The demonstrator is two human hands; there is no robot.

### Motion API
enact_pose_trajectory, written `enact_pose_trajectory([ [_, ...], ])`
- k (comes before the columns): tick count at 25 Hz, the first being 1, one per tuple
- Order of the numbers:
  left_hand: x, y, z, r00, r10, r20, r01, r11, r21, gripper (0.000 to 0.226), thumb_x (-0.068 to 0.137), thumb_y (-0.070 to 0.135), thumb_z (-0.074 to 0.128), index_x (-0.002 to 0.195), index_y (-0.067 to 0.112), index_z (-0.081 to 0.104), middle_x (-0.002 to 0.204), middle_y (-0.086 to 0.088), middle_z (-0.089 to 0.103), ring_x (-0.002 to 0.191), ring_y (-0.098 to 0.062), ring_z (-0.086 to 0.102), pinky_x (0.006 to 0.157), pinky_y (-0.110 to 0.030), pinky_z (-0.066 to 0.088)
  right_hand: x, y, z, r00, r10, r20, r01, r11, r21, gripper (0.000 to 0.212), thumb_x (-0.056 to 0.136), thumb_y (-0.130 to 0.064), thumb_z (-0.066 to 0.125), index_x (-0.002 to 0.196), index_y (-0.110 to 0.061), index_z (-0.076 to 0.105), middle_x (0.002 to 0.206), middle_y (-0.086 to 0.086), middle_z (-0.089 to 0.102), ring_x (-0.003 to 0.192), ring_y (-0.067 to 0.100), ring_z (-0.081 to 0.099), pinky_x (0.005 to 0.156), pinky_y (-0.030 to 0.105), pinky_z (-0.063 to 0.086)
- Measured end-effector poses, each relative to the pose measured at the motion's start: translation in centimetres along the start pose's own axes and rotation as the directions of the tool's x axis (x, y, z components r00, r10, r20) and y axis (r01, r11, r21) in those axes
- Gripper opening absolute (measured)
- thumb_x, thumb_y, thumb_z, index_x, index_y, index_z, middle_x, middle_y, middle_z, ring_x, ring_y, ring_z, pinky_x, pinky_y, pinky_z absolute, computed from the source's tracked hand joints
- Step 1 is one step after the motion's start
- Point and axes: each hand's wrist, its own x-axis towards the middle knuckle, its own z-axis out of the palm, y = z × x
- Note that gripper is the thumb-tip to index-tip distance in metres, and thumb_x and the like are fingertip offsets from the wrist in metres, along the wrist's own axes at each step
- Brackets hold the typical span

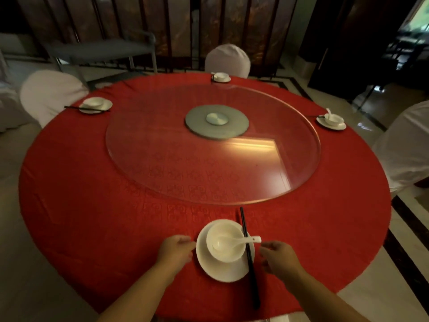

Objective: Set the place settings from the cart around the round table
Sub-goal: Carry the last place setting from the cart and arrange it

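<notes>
A white plate (216, 268) lies on the red round table (92, 217) at the near edge. On it stands a white bowl (228, 231) with a white spoon (236, 242) resting inside, handle pointing right. Black chopsticks (249, 261) lie across the plate's right rim. My left hand (177, 251) hovers just left of the plate, fingers loosely curled and holding nothing. My right hand (279, 257) hovers just right of the chopsticks, also holding nothing. Three more settings sit at the far left (95, 105), the far side (221, 77) and the right (331, 122).
A glass turntable (162, 147) with a grey hub (217, 122) covers the table's middle. White-covered chairs stand at the left (51, 94), far side (227, 58) and right (406, 147). A grey cart (99, 52) stands behind the table at the back left.
</notes>
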Motion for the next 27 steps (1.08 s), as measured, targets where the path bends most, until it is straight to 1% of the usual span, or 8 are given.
enact_pose_trajectory([
  [2,0.1,0.0,0.1,0.993,-0.076,0.088,0.086,0.989,-0.118,0.033,0.089,0.008,0.073,0.121,0.002,0.066,0.096,-0.016,0.073,0.082,-0.025,0.071,0.068,-0.034,0.060,0.3,-0.2,0.4,0.999,0.039,-0.009,-0.039,0.998,0.054,0.010,0.091,0.000,0.063,0.093,-0.002,0.072,0.063,0.011,0.068,0.052,0.020,0.061,0.054,0.036,0.057],
  [5,0.4,0.0,0.2,0.987,-0.096,0.128,0.114,0.982,-0.147,0.034,0.089,0.007,0.073,0.122,0.003,0.065,0.100,-0.017,0.072,0.089,-0.028,0.073,0.068,-0.031,0.060,0.6,-0.3,0.4,0.997,0.073,-0.008,-0.072,0.991,0.113,0.010,0.092,0.002,0.062,0.097,-0.001,0.070,0.070,0.014,0.068,0.053,0.020,0.061,0.047,0.029,0.055],
  [8,0.5,-0.5,0.5,0.987,-0.101,0.124,0.120,0.981,-0.154,0.035,0.090,0.005,0.073,0.124,0.003,0.064,0.102,-0.017,0.072,0.091,-0.027,0.072,0.065,-0.029,0.060,0.9,0.5,0.2,0.995,0.096,0.014,-0.097,0.979,0.180,0.011,0.091,0.001,0.064,0.100,-0.003,0.070,0.075,0.017,0.070,0.058,0.024,0.064,0.048,0.030,0.056],
  [12,0.5,-1.6,1.1,0.989,-0.088,0.122,0.107,0.982,-0.158,0.038,0.090,-0.002,0.070,0.127,0.001,0.064,0.104,-0.019,0.072,0.093,-0.028,0.070,0.066,-0.029,0.060,0.8,1.5,0.6,0.991,0.083,0.108,-0.111,0.953,0.283,0.012,0.089,0.006,0.067,0.100,0.005,0.070,0.065,0.018,0.062,0.048,0.021,0.054,0.047,0.030,0.050],
  [16,0.5,-2.1,1.5,0.986,-0.064,0.155,0.091,0.980,-0.175,0.032,0.090,-0.005,0.069,0.121,0.001,0.068,0.096,-0.016,0.078,0.084,-0.023,0.076,0.061,-0.028,0.061,0.2,2.1,1.1,0.988,0.060,0.139,-0.107,0.924,0.366,0.010,0.091,0.008,0.065,0.099,0.009,0.071,0.062,0.017,0.059,0.045,0.018,0.047,0.043,0.027,0.043],
  [19,1.0,-2.3,1.4,0.986,-0.048,0.157,0.077,0.980,-0.184,0.033,0.087,-0.007,0.071,0.119,0.000,0.070,0.093,-0.015,0.080,0.081,-0.023,0.078,0.060,-0.028,0.061,0.2,2.2,1.4,0.992,0.049,0.114,-0.085,0.936,0.343,0.008,0.089,0.008,0.067,0.093,0.007,0.074,0.065,0.019,0.062,0.046,0.017,0.051,0.042,0.027,0.048],
  [23,1.4,-2.5,1.5,0.986,-0.035,0.160,0.068,0.977,-0.202,0.031,0.085,-0.008,0.070,0.115,-0.001,0.071,0.092,-0.015,0.080,0.081,-0.024,0.079,0.061,-0.030,0.062,0.6,2.5,1.7,0.996,0.039,0.075,-0.059,0.955,0.290,0.008,0.086,0.006,0.071,0.087,0.003,0.077,0.066,0.016,0.069,0.055,0.021,0.061,0.057,0.034,0.059],
  [27,1.3,-2.5,1.1,0.986,-0.028,0.162,0.063,0.975,-0.212,0.028,0.086,-0.009,0.068,0.113,-0.001,0.072,0.098,-0.018,0.079,0.090,-0.029,0.077,0.067,-0.033,0.064,0.5,2.2,2.2,0.997,0.030,0.074,-0.051,0.954,0.297,0.007,0.084,0.009,0.071,0.087,0.005,0.076,0.058,0.011,0.070,0.048,0.017,0.066,0.049,0.027,0.058],
])
